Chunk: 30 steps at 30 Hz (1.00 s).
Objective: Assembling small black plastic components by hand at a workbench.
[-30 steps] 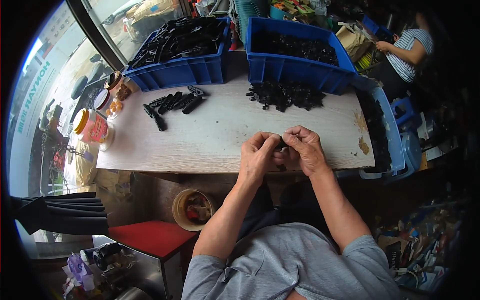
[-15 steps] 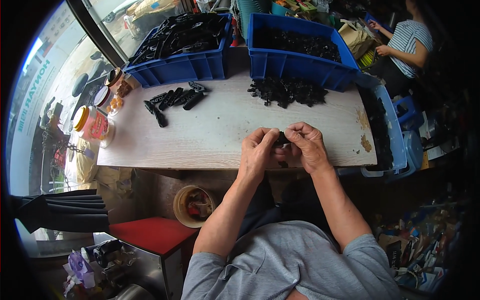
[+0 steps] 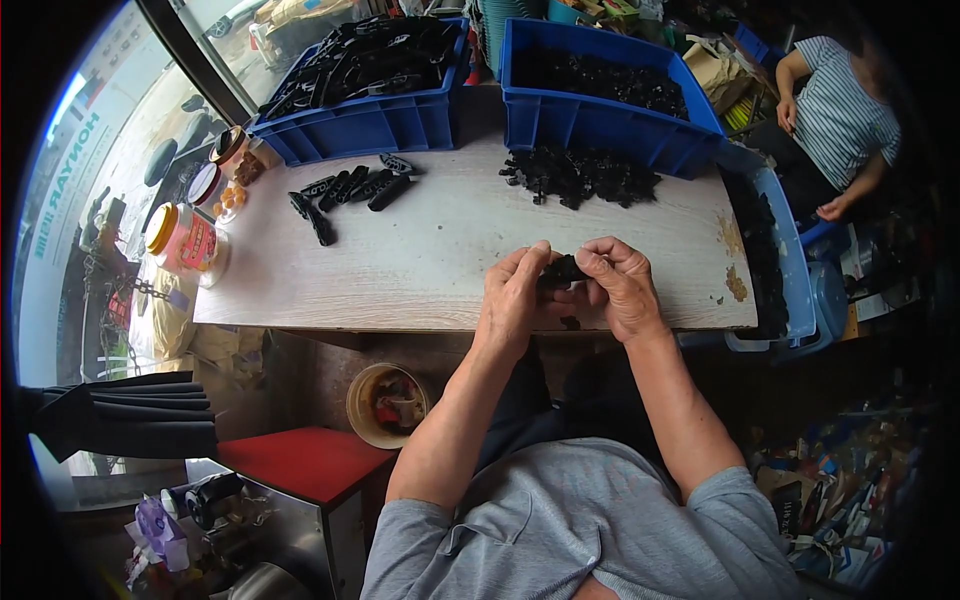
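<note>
Black part (image 3: 560, 271) sits between the two hands, just above the near edge of the tabletop (image 3: 400, 275), and more of it shows between the fingers than half a second ago. That suggests a shifted grip or a turned part; both hands seem fully taken up with it. The left hand (image 3: 510, 297) pinches it from 9 o'clock and the right hand (image 3: 628, 292) from 3 o'clock, their fingers narrow around it; its finer shape is too small to tell. Meanwhile, at 2 o'clock, a co-worker in a striped top (image 3: 848, 105) has dropped one hand lower.

Reckoned from the part, the tabletop's front edge lies near at 6 o'clock, its right edge farther off at 3 o'clock, with a pale blue tub (image 3: 797, 290) beyond. Small black pieces (image 3: 580, 178) lie heaped at 12 o'clock, against a blue bin (image 3: 600, 130). Widest room for moving runs toward 9 o'clock, as far as a yellow-lidded jar (image 3: 185, 245), with long black pieces (image 3: 350, 190) bounding it at 10 o'clock.
</note>
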Each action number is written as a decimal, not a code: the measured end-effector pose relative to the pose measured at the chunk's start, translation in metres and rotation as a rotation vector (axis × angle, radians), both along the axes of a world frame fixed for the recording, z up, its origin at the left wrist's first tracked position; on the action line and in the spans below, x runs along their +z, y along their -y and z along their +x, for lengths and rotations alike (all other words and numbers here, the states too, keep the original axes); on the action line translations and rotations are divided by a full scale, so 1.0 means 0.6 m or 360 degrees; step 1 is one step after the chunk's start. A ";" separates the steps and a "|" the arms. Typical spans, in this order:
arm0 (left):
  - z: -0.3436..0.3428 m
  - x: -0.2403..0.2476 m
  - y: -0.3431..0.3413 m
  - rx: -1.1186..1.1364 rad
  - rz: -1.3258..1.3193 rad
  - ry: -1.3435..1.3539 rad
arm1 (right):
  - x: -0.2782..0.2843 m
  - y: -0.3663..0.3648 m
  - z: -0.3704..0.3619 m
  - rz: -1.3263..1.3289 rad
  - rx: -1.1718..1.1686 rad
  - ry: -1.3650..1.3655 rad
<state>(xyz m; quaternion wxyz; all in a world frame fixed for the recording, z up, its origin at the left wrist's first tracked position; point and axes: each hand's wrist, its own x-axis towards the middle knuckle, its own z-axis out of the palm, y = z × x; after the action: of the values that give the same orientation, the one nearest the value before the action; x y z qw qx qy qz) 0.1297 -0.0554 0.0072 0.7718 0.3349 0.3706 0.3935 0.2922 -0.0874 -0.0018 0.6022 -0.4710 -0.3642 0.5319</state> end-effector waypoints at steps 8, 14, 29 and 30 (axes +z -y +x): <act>0.006 0.007 0.009 0.0051 0.0078 -0.0047 | 0.008 0.000 0.001 -0.0045 0.0040 0.0060; 0.012 0.006 0.009 0.0017 0.0067 -0.0105 | 0.012 0.004 0.004 -0.0082 0.0030 -0.0048; 0.005 -0.016 0.024 0.0283 0.0189 0.0129 | 0.021 -0.005 -0.002 -0.0402 0.0296 0.0207; 0.006 -0.016 0.026 0.0297 0.0187 0.0116 | 0.016 -0.001 -0.007 -0.0243 0.0219 0.0229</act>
<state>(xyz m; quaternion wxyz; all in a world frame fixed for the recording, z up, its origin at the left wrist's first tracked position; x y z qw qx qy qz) 0.1333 -0.0710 -0.0024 0.7239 0.3291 0.3481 0.4965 0.2883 -0.0865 0.0076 0.4989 -0.5264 -0.3964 0.5629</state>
